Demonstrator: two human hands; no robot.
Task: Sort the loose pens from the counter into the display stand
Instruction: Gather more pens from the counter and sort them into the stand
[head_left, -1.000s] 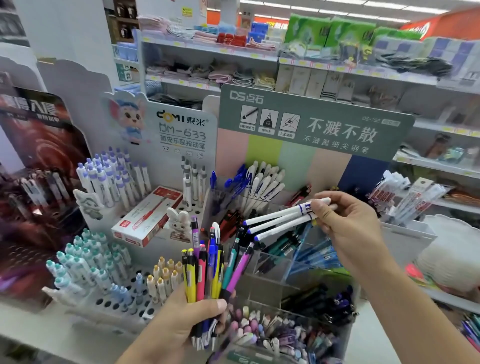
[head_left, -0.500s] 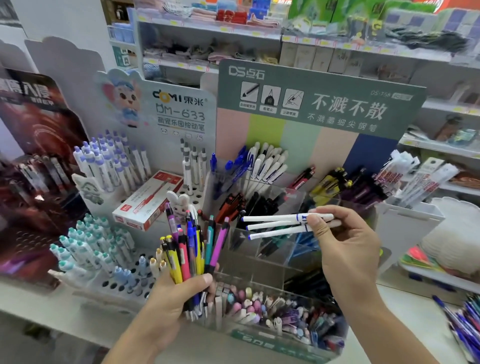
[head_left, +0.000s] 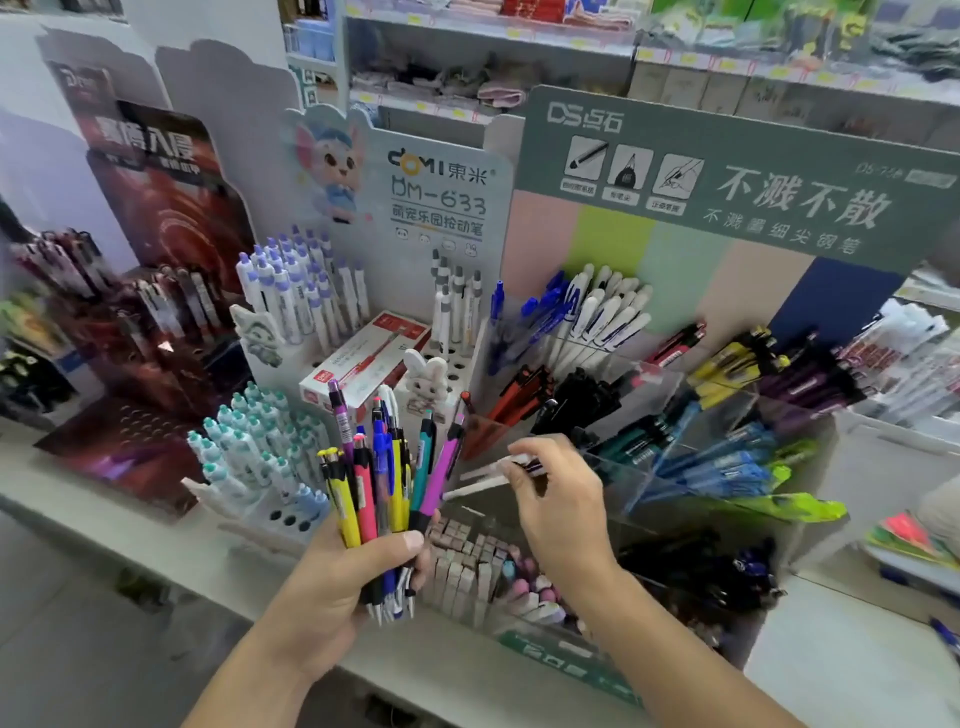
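The right hand is pinching white pens, their long axis running near level and tips pointing left, over the clear stand bins just beyond its fingers; the left hand is gripping a colourful bunch fanning upward beside it

Left hand: grips a fanned bunch of coloured pens, tips down, near the counter's front edge.
Right hand: pinches a few white pens, lying roughly level, points toward the left.
Display stand: clear compartments with red, black, blue, green, yellow and purple pens.
Red box: lies on the neighbouring white holed rack.
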